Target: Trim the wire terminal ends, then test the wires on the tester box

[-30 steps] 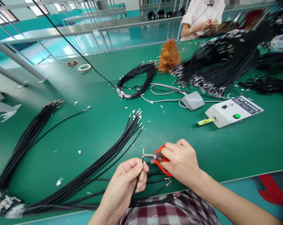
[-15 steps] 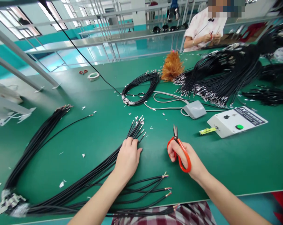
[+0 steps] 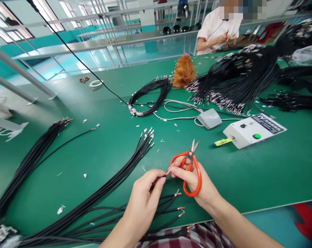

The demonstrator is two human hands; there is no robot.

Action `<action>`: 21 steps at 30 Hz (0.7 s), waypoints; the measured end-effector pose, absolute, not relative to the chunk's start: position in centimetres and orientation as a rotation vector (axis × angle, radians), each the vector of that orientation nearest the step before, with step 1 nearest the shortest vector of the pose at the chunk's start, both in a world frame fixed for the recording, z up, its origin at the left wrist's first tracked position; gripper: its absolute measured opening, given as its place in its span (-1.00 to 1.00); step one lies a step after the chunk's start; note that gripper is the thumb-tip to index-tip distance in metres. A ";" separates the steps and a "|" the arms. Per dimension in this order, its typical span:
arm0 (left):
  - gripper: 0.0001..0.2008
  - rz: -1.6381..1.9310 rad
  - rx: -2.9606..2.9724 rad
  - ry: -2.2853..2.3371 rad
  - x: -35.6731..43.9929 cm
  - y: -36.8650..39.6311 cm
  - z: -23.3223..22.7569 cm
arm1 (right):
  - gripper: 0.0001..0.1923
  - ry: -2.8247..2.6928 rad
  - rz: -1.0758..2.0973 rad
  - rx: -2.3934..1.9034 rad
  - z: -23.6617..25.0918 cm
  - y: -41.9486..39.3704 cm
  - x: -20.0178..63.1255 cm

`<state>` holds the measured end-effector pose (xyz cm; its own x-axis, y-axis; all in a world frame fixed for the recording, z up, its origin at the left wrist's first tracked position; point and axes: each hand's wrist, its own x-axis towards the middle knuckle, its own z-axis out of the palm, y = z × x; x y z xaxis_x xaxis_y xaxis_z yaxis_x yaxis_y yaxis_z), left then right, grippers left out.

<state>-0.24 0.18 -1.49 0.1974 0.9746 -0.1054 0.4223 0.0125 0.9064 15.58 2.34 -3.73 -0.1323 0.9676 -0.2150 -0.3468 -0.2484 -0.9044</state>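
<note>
Above the green desk point(image 3: 249, 172), the left hand point(image 3: 145, 196) is pinching a black wire point(image 3: 156, 179) while the right hand point(image 3: 194, 181), gripping orange scissors point(image 3: 190, 168), is touching its tip, risking a nick from the open blades

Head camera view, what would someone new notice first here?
Probably the orange-handled scissors hooked on the right hand near the table's front edge, while the left hand pinches a black cable end beside them. Next, the huge pile of black cables at far right and the orange feather duster beyond.
</note>
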 end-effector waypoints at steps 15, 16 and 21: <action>-0.80 0.867 1.012 1.295 0.2 -0.4 -1.2 | -0.78 -0.724 1.631 -0.980 -4.1 1.1 15.0; -0.80 0.870 1.010 1.299 0.2 -0.4 -1.3 | -0.77 -0.725 1.654 -0.970 -4.1 1.1 14.9; -0.80 0.875 0.997 1.302 0.3 -0.5 -1.3 | -0.76 -0.655 1.693 -0.968 -4.7 0.6 14.2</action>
